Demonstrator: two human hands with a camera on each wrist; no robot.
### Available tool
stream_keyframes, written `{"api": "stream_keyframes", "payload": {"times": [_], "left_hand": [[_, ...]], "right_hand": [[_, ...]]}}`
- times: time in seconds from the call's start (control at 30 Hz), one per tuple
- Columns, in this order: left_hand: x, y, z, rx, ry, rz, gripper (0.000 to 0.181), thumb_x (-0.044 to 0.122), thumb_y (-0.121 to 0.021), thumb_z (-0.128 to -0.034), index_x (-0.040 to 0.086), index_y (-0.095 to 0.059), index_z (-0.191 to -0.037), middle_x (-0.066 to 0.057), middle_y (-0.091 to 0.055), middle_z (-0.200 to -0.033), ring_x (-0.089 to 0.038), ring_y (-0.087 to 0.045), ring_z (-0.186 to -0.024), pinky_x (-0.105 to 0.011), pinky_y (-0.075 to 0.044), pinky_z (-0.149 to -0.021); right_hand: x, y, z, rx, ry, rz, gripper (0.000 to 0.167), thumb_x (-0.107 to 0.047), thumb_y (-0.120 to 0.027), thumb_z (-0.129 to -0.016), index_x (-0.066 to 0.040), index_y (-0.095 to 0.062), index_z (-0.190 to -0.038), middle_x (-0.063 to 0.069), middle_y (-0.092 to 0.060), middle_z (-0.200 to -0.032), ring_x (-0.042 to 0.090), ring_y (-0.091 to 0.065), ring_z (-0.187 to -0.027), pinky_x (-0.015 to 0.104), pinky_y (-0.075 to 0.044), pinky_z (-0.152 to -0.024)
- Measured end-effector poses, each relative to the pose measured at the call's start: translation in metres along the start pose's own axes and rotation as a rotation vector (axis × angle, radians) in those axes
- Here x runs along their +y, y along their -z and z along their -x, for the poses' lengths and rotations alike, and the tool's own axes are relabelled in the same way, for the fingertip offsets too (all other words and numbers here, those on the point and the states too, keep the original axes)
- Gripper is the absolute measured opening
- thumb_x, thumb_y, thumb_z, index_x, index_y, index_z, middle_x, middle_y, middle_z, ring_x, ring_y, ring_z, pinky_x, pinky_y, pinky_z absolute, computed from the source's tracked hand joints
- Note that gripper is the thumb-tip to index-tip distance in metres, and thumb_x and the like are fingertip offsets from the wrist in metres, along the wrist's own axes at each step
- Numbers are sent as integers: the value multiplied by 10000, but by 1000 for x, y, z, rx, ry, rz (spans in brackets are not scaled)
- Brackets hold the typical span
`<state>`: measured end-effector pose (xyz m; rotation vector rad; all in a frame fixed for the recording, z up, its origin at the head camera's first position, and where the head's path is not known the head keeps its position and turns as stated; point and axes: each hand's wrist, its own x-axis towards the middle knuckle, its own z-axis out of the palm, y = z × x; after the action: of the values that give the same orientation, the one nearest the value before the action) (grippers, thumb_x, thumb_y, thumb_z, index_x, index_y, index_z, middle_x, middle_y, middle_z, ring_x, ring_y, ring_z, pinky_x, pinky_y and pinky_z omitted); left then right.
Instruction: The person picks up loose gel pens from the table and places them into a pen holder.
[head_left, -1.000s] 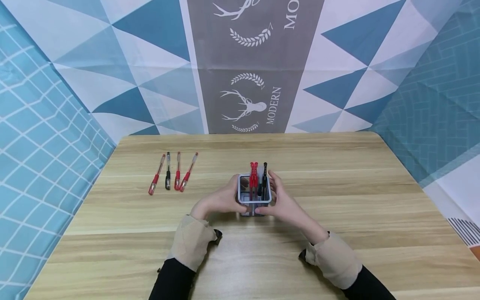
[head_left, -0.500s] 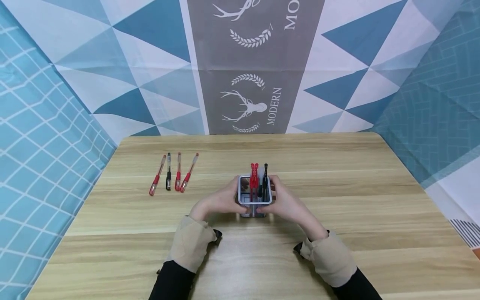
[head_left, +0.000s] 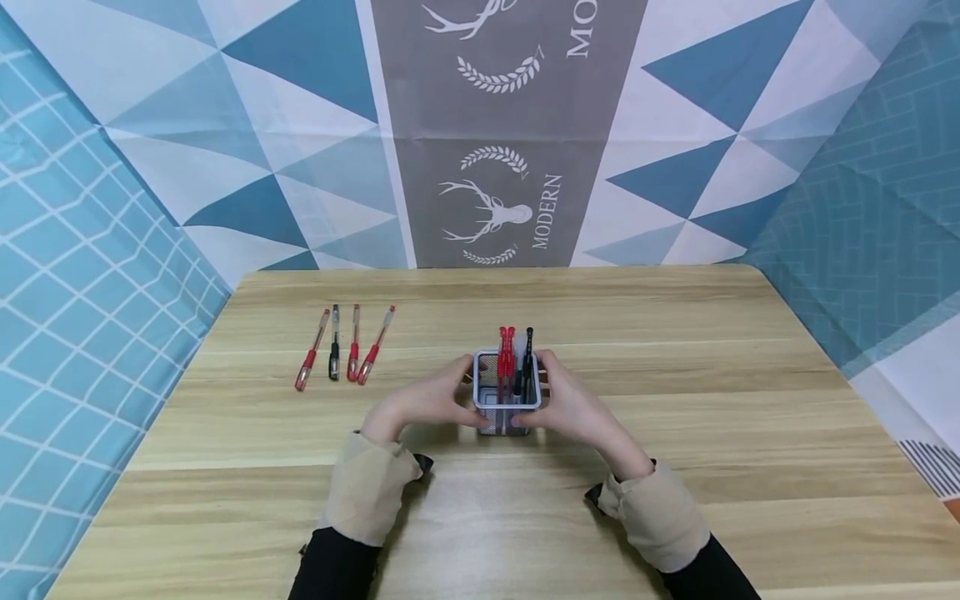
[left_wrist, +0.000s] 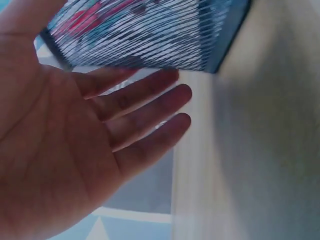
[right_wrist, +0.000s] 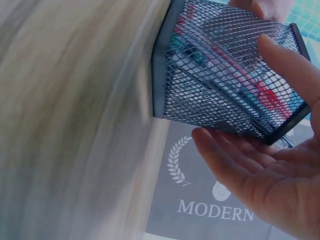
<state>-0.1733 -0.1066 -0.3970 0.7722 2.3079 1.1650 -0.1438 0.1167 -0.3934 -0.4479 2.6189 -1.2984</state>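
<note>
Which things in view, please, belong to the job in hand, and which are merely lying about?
In hand:
mesh pen holder, between left hand and right hand
stored pens inside it

Seemingly just lying about:
three red pens on the table
one black pen among them

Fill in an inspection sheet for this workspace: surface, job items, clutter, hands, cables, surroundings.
Surface: wood-grain table.
Job items: mesh pen holder stands upright, with red pens and black pens inside; left of it lie three loose red pens and one loose black pen.
Clutter: nothing seen.
Hands: left hand beside the holder, fingers extended, firm contact unclear; right hand curved around its right side, thumb at the front.
Cables: nothing seen.
Surroundings: blue-and-white patterned backdrop with a grey "MODERN" panel; blue gridded covering at left.
</note>
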Motion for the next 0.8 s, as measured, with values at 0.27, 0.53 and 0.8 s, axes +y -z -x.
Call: {"api": "stream_keyframes", "payload": {"times": [0.27,0.53,0.8], "left_hand": [[-7,24,16,299,185,-244,463,123,-604,-829,-33,-442,-1233,-197,-531,-1200,-339,-503,-1112,-463,-410,-942],[-20,35,25,732,422,-475,230,17,-514,-821,-20,-588,-1036,-174,-622,-918,-303,-596,-749,-405,-477,-595],[-38,41,34,699,580,-661,151,13,-482,-847,-64,-579,-933,-218,-590,-847,-359,-585,-704,-438,-472,-518]], "right_hand": [[3,-3,-1,1,-33,8,827,-155,-825,-612,-108,-348,-1286,91,-526,-1227,286,-496,-1169,436,-418,-956],[4,-4,-1,6,-35,37,831,-186,-828,-608,-108,-353,-1286,87,-542,-1207,267,-512,-1149,427,-423,-950],[4,-2,-1,3,-20,28,832,-196,-828,-608,-115,-350,-1284,79,-542,-1196,259,-516,-1136,422,-430,-944]]}}
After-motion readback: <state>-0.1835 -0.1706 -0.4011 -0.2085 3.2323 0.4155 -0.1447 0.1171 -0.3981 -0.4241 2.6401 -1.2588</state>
